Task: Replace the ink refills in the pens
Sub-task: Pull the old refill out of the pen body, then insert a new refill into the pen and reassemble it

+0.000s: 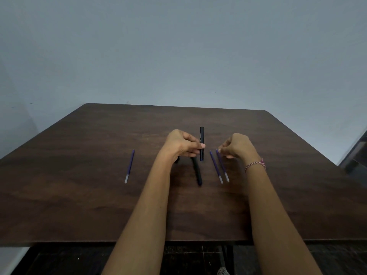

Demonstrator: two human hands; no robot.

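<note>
Hands are held over the middle of a dark wood-grain desk [79, 195], which is set against a plain grey-blue wall [178, 46].

A black pen barrel [202, 133] is gripped by the left hand [182, 144], with the thumb laid across its front and the fingers curled behind. Its long axis runs from 12 to 6 o'clock, close to upright. The blunt end is pointed to 12 o'clock and the lower end, where a trace of purple is seen, to 6 o'clock. A small pale print is carried on the barrel, but it is too small to be read.

A second black pen [197, 171] is laid flat on the desk at 6 o'clock of the held barrel. It is partly hidden under the left hand, and its near end is pointed to about 5 o'clock.

Two purple refills are laid side by side at 3 o'clock of this pen, close together and nearly parallel. Their fine tips are pointed to about 11 o'clock and their clear ends to 5 o'clock. The far end of the outer refill [223, 167] is pinched in the grip of the right hand [237, 145], between forefinger and thumb. The inner refill [216, 167] is left untouched just beside it.

A lone refill [129, 166] is laid well apart at 9 o'clock, with its tip pointed to 12 o'clock.

A braided pink-and-white bracelet [256, 164] is worn on the right wrist.
</note>
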